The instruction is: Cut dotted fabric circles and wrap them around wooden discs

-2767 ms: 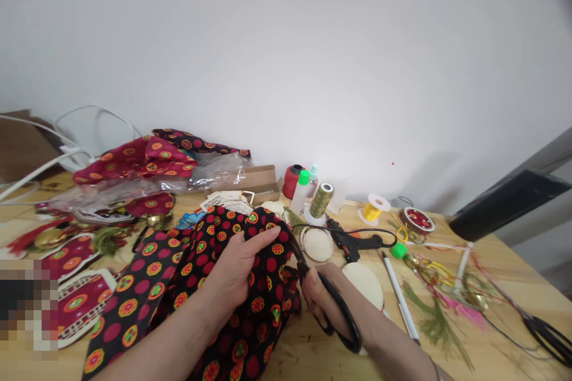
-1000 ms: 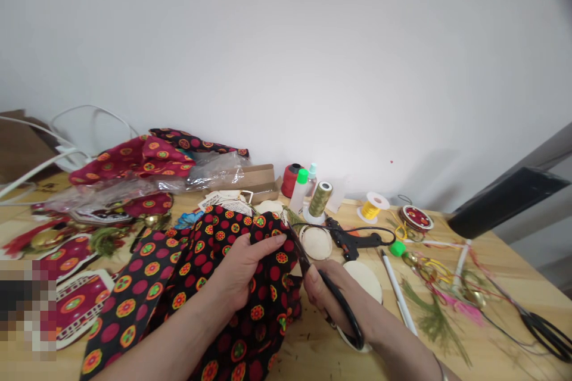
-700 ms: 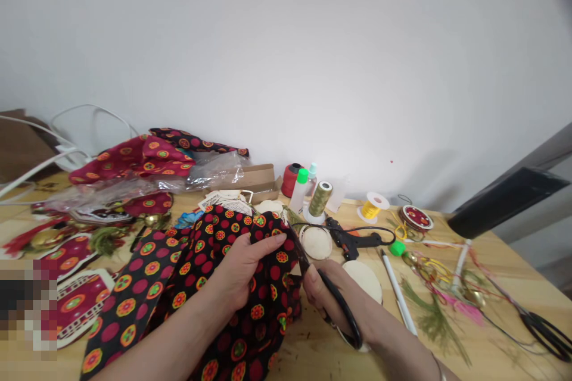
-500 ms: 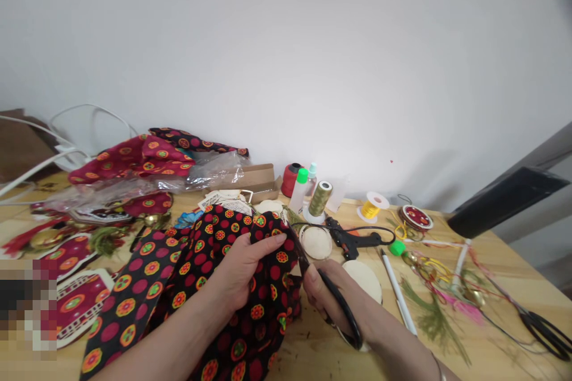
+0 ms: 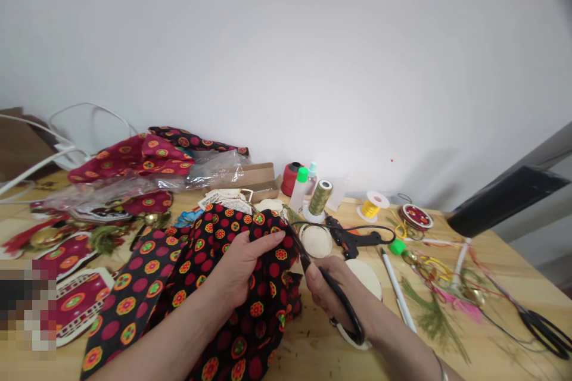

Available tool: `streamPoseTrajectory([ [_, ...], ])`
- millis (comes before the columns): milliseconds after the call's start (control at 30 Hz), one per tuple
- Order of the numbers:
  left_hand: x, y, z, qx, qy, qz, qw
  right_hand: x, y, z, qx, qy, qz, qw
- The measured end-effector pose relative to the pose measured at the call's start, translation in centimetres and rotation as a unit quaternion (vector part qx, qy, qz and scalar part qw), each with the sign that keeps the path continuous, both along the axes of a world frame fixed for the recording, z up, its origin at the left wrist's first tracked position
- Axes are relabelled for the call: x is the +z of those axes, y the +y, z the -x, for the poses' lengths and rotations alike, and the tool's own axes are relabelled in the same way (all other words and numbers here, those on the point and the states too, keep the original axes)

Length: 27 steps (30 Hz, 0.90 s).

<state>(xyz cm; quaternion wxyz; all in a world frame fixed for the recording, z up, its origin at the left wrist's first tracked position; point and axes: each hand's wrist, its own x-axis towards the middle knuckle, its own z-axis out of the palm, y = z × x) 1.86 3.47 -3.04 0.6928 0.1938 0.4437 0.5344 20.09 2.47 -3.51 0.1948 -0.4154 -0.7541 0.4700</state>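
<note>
My fingers gripping the patterned fabric at seven o'clock with my left hand and scissors with my right hand, I should tension the cloth, thumb clear of the blades at its three o'clock.

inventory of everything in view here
dotted fabric sheet: one, black, front centre
metal scissors: two, black, centre, right
wound spools: three, red, olive, yellow, back
capped bottles: two, translucent, back
glue gun: one, black, right
slim pen: one, white, right
floral cloth: one, crimson, back left
framed floral panels: several, maroon, left
round discs: several, cream, centre
tangled bits: many, mixed, right
wooden tabletop: one, tan, underneath
left hand: one, bare, gripping fabric
right hand: one, bare, gripping scissors
</note>
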Motion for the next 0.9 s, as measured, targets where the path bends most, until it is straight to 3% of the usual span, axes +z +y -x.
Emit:
streamPoseTrajectory([
  [667,0.37,0.20,0.07,0.015,0.003,-0.006,1.000,0.43,-0.15,0.20,-0.013,-0.010,0.023,1.000],
  [900,-0.12,0.18,0.22,0.016,0.011,-0.009,1.000,0.61,0.13,0.25,0.001,0.010,0.030,1.000],
])
